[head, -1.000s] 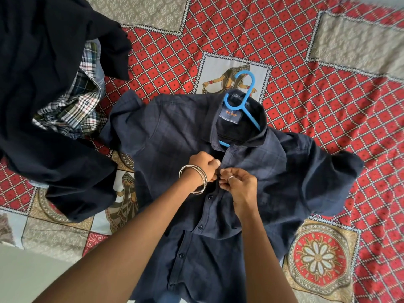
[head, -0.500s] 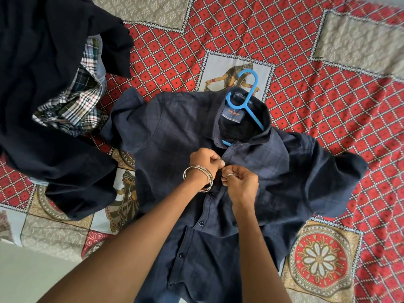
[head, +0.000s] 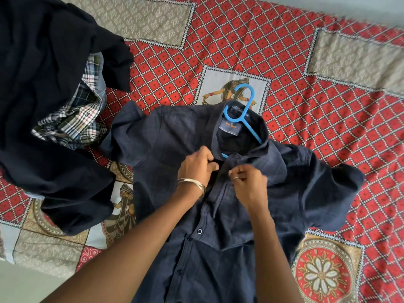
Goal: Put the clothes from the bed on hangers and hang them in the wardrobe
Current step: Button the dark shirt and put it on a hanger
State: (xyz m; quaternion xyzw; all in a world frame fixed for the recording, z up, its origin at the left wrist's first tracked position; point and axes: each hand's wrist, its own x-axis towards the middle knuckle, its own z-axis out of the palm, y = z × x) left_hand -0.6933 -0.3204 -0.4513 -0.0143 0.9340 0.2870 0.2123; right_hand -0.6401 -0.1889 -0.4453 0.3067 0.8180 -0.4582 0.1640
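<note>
Head view shows both hands, left hand [head: 197, 166] and right hand [head: 248, 179], pinching the navy shirt [head: 175, 138] placket just below its collar, so buttoning goes best with both edges held taut over the blue hanger [head: 241, 112].

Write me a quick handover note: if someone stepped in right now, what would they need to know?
Left hand pinches the navy shirt placket just below the collar; right hand pinches the opposite edge, both fastening a top button.
The shirt lies on the bed, blue hanger already inside, hook out at the collar.
Left: finish buttoning, hang it in the wardrobe (not in view), then the dark clothes and plaid shirt.
</note>
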